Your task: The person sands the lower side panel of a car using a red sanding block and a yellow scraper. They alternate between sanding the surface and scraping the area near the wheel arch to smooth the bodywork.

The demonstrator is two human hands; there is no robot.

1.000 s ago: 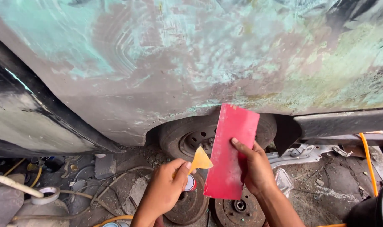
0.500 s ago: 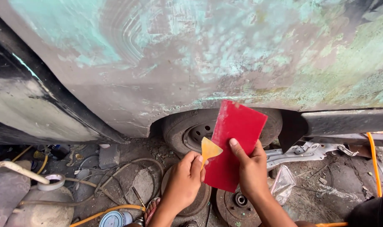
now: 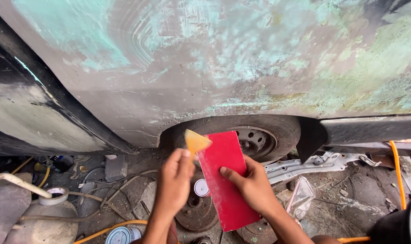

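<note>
My left hand grips a small yellow spreader, its blade tip resting on the top left corner of a red rectangular board. My right hand holds that board upright by its right edge, thumb across the front. Both hands are low in front of a car wheel. Above them spreads a sanded car body panel with patches of grey, teal and pale green filler.
A black door edge runs diagonally at the left. On the dirt floor lie brake discs, a small round tin, a tape roll, a can, orange hoses, a metal bracket and a plastic bag.
Both hands with the spreader and red board have shifted slightly right and down in view. The board now tilts the other way, and the spreader sits at its top left corner.
</note>
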